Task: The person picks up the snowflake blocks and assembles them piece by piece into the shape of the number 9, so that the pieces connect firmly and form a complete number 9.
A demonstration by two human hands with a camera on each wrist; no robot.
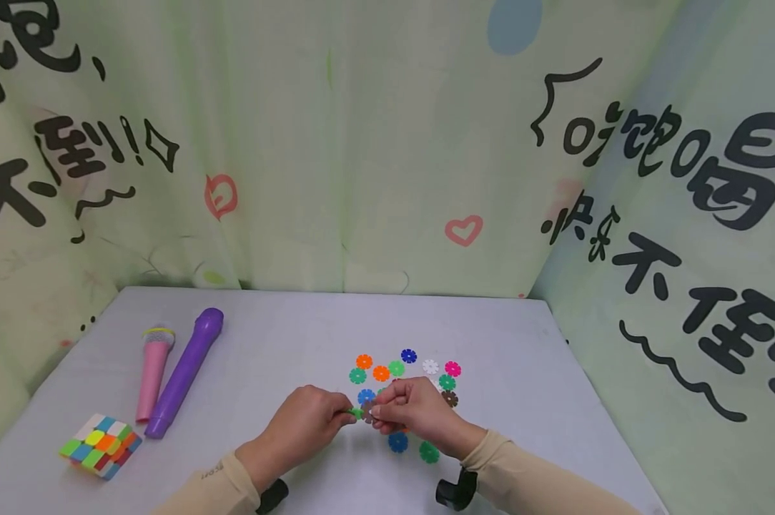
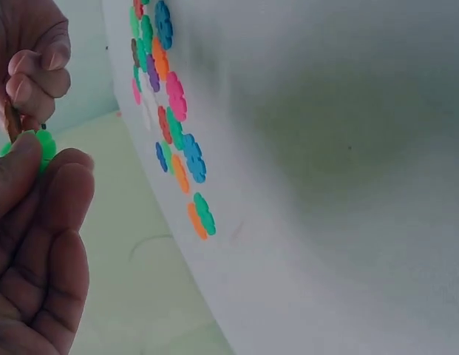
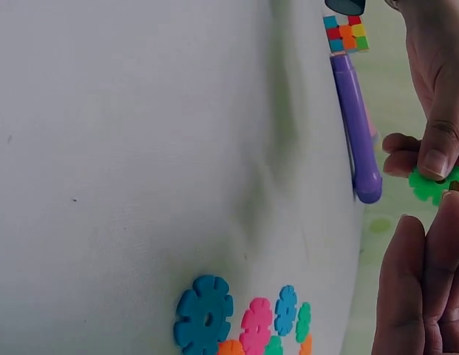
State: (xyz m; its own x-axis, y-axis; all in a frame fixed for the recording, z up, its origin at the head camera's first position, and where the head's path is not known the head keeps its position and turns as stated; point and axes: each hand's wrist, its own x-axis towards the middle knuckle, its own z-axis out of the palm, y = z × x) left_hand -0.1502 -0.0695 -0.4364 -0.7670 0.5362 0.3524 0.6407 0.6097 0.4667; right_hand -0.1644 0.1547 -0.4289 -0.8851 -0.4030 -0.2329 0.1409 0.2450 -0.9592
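Between thumb and fingertips, my left hand (image 1: 300,427) pinches a bright green flower-shaped plastic disc (image 2: 46,148) with notched edges. My right hand (image 1: 429,413) pinches a similar brown disc (image 1: 367,410), seen nearly edge-on in the left wrist view. Both discs meet just above the table, the brown one upright against the green one. Fingers hide much of each, so I cannot tell how deeply their notches interlock. Several loose discs lie around and beyond the right hand, among them a blue disc (image 1: 397,443), a green disc (image 1: 429,452) and an orange disc (image 1: 364,362).
On the left of the white table (image 1: 284,329) lie a pink toy microphone (image 1: 153,375) and a purple microphone-shaped stick (image 1: 186,372). A colored puzzle cube (image 1: 101,445) sits nearer the front. Printed curtains (image 1: 362,143) stand behind and at both sides.
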